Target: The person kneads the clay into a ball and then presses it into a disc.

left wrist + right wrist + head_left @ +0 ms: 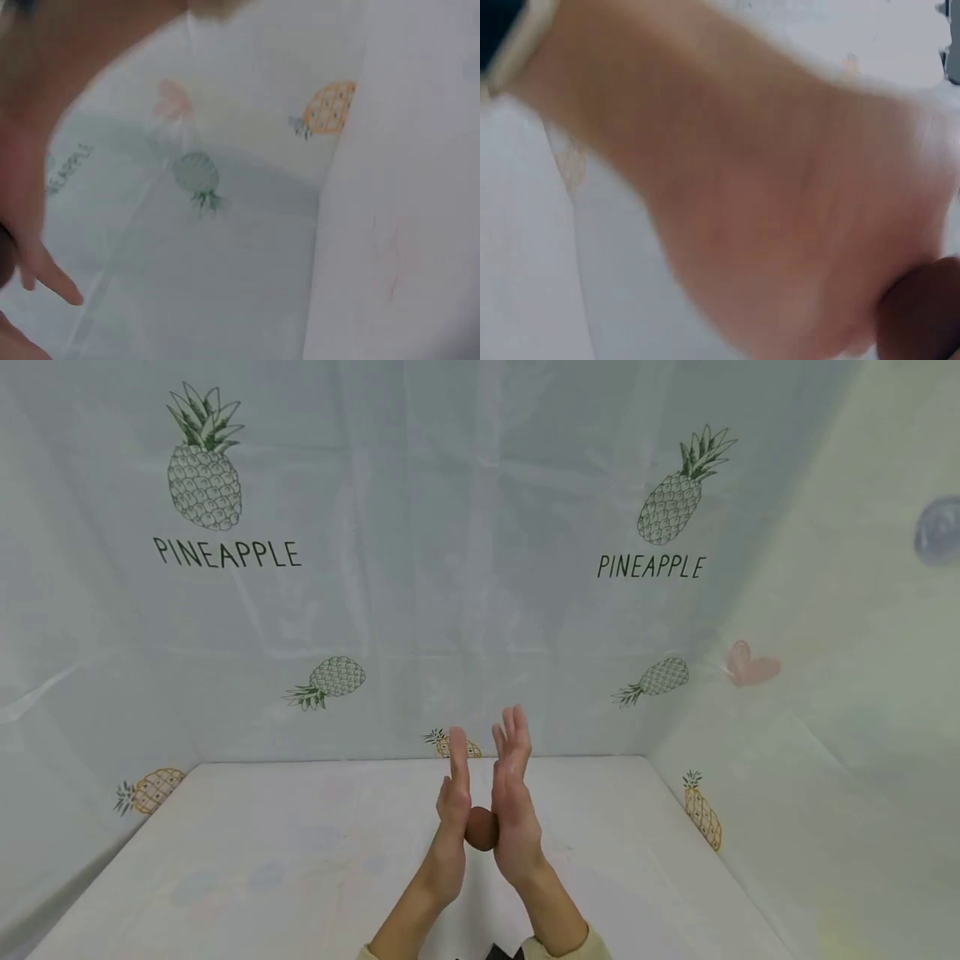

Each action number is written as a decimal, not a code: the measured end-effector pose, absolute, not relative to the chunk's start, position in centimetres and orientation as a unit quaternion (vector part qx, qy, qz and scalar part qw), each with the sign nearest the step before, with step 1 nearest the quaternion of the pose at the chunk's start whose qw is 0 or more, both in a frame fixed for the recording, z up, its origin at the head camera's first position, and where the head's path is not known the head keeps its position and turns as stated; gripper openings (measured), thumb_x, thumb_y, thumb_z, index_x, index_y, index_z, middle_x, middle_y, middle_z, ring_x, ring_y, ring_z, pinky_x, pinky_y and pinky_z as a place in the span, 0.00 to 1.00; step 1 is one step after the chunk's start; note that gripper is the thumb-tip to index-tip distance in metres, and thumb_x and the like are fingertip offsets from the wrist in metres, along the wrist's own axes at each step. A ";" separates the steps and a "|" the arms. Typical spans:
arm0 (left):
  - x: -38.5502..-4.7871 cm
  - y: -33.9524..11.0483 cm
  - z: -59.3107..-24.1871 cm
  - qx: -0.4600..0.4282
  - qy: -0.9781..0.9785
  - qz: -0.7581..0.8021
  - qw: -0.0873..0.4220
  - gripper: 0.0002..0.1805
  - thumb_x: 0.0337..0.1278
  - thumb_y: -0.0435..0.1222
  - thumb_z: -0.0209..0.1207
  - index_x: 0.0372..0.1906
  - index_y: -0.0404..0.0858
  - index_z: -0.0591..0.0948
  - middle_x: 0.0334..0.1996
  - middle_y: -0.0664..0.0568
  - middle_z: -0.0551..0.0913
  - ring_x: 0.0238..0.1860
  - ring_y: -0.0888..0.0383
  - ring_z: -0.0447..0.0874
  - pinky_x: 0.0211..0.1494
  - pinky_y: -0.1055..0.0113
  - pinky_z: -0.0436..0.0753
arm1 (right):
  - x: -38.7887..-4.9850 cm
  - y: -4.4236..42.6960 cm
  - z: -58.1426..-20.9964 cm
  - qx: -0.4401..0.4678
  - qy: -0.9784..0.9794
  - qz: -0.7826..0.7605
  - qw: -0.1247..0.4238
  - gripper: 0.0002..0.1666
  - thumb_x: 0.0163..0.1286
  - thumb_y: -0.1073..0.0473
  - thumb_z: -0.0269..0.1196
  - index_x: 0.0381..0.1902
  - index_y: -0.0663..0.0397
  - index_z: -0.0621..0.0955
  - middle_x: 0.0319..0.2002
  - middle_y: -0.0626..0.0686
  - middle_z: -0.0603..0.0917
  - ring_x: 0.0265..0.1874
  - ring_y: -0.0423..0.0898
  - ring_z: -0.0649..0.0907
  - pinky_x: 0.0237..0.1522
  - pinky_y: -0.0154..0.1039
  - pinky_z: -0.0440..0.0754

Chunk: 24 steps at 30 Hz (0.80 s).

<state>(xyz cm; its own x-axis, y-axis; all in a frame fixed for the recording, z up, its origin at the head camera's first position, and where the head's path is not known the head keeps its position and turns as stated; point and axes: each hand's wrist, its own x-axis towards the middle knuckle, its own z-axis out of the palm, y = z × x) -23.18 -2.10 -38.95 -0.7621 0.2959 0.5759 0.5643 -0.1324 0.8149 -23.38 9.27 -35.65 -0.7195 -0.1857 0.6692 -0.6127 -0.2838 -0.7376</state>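
Observation:
A round brown ball (482,829) is held between the two palms in the head view, above the white surface. My left hand (452,827) touches its left side, with the fingers pointing up and nearly straight. On the other side my right hand (516,818) presses against it, fingers extended and slightly spread. Part of the dark ball (4,256) shows at the left edge of the left wrist view, beside a hand. The right wrist view is blurred; there the ball (921,315) lies against a palm at the lower right.
A white covered surface (300,860) lies beneath the hands. Pale sheeting (465,568) with pineapple prints and lettering stands behind it and along both sides. A red heart print (750,665) is on the right-hand sheet.

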 end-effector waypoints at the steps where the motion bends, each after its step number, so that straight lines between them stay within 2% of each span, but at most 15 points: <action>1: -22.8 -1.9 -38.9 -0.338 -0.644 -0.681 0.086 0.32 0.85 0.47 0.19 0.85 0.65 0.30 0.85 0.71 0.23 0.84 0.60 0.16 0.74 0.31 0.17 | -23.7 9.6 -35.7 0.336 -0.586 0.720 0.162 0.38 0.86 0.44 0.28 0.87 0.37 0.32 0.86 0.44 0.30 0.85 0.52 0.34 0.75 0.71 0.22; 4: -22.0 -1.4 -38.4 -0.361 -0.625 -0.688 0.070 0.32 0.85 0.46 0.19 0.85 0.66 0.31 0.85 0.71 0.24 0.83 0.60 0.15 0.72 0.26 0.18 | -24.7 10.2 -36.0 0.305 -0.614 0.703 0.191 0.40 0.86 0.41 0.30 0.87 0.35 0.33 0.86 0.42 0.32 0.85 0.50 0.35 0.75 0.74 0.25; 6: -21.7 -1.5 -38.2 -0.378 -0.621 -0.682 0.083 0.32 0.85 0.45 0.19 0.86 0.62 0.31 0.86 0.68 0.25 0.84 0.59 0.14 0.71 0.26 0.18 | -25.2 10.3 -36.4 0.287 -0.633 0.695 0.185 0.39 0.86 0.40 0.30 0.87 0.32 0.34 0.86 0.41 0.33 0.85 0.49 0.36 0.76 0.75 0.29; 8: -21.6 -1.8 -37.9 -0.390 -0.625 -0.667 0.113 0.33 0.85 0.44 0.19 0.87 0.58 0.31 0.87 0.64 0.25 0.84 0.57 0.14 0.72 0.28 0.17 | -25.4 10.0 -36.7 0.274 -0.648 0.694 0.153 0.37 0.87 0.38 0.29 0.87 0.28 0.35 0.86 0.40 0.34 0.85 0.50 0.38 0.76 0.76 0.31; 11: -21.9 -2.7 -37.5 -0.386 -0.633 -0.652 0.157 0.33 0.86 0.47 0.19 0.87 0.54 0.31 0.87 0.61 0.25 0.85 0.56 0.15 0.73 0.33 0.16 | -25.3 9.1 -37.3 0.273 -0.664 0.693 0.071 0.36 0.87 0.36 0.27 0.86 0.23 0.33 0.86 0.40 0.33 0.85 0.55 0.40 0.75 0.79 0.33; 14: -22.4 -4.1 -36.9 -0.354 -0.643 -0.653 0.187 0.34 0.85 0.54 0.19 0.87 0.57 0.32 0.87 0.62 0.26 0.85 0.58 0.16 0.74 0.34 0.16 | -24.7 7.8 -37.7 0.290 -0.672 0.681 -0.005 0.36 0.86 0.35 0.25 0.85 0.22 0.29 0.86 0.42 0.30 0.85 0.58 0.42 0.75 0.80 0.34; 17: -22.9 -5.6 -36.4 -0.323 -0.644 -0.662 0.206 0.35 0.84 0.58 0.21 0.87 0.59 0.32 0.87 0.64 0.27 0.84 0.60 0.16 0.74 0.33 0.16 | -23.8 6.7 -37.8 0.310 -0.673 0.670 -0.047 0.37 0.85 0.33 0.23 0.84 0.22 0.26 0.86 0.43 0.29 0.85 0.59 0.44 0.77 0.77 0.38; 21: -23.7 -7.0 -36.1 -0.294 -0.640 -0.676 0.219 0.35 0.83 0.59 0.22 0.87 0.60 0.32 0.87 0.67 0.28 0.84 0.63 0.15 0.76 0.37 0.15 | -22.2 6.0 -37.0 0.330 -0.673 0.659 -0.056 0.38 0.83 0.27 0.22 0.82 0.17 0.25 0.85 0.38 0.28 0.86 0.53 0.42 0.76 0.78 0.38; 24: -24.4 -6.9 -36.6 -0.273 -0.642 -0.688 0.200 0.34 0.82 0.59 0.22 0.86 0.65 0.33 0.85 0.70 0.25 0.83 0.67 0.15 0.76 0.36 0.15 | -21.5 6.1 -36.4 0.349 -0.670 0.654 -0.032 0.41 0.82 0.25 0.24 0.83 0.20 0.25 0.85 0.36 0.26 0.86 0.50 0.37 0.73 0.80 0.31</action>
